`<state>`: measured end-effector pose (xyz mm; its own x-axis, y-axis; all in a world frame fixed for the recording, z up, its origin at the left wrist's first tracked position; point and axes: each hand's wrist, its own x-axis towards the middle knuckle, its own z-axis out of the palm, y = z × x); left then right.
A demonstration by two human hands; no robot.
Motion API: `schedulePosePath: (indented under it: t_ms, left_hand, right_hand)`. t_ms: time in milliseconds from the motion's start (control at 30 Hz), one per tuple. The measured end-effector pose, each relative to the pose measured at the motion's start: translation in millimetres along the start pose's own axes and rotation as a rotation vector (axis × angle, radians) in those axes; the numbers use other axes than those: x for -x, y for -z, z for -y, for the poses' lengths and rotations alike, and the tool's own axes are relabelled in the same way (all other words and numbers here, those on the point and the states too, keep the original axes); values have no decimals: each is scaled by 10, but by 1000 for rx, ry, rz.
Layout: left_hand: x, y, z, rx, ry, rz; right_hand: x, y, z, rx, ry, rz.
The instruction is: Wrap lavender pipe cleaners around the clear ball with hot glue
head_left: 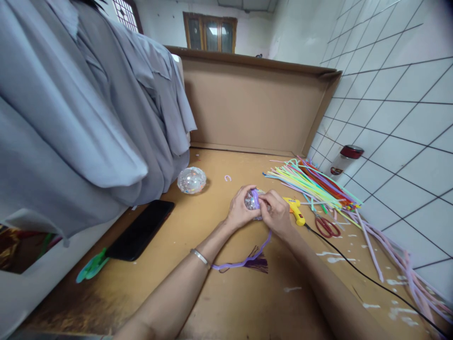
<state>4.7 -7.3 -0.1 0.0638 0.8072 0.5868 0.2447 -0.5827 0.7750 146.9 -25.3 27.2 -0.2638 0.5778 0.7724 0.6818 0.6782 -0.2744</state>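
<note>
My left hand point(239, 208) is wrapped round a small clear, glittery ball point(250, 200) at the middle of the table. A band of purple pipe cleaner point(255, 198) runs over the ball. With fingers pinched together, my right hand point(277, 210) presses against the band at the ball's right side, and its fingertips are partly hidden. From the hands a long purple pipe cleaner tail point(240, 263) trails down and leftward across the table. Beside that tail lies a dark purple tassel point(260, 264).
A second clear ball point(191, 180) and a pink curl point(227, 178) lie beyond my hands. To the right are a yellow glue gun point(296, 211), red-handled scissors point(327, 226), many-coloured pipe cleaners point(307, 182) and a red-lidded bottle point(346, 159). Leftward, a black phone point(140, 230) lies below hanging grey cloth point(116, 118).
</note>
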Motion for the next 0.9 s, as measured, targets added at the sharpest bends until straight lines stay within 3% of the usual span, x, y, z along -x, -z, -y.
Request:
schedulePosePath:
  t_ms: [233,467,900]
  left_hand:
    - [5,-4,7,22,62,24]
    - [5,3,52,-47,-90,79]
    - [-17,90,112,-139,-248,198]
  right_hand:
    - [5,-4,-3,-11,-11,-11]
    - [14,-16,-26,3,-5,-16]
    - [20,-19,-27,-7,-27,-21]
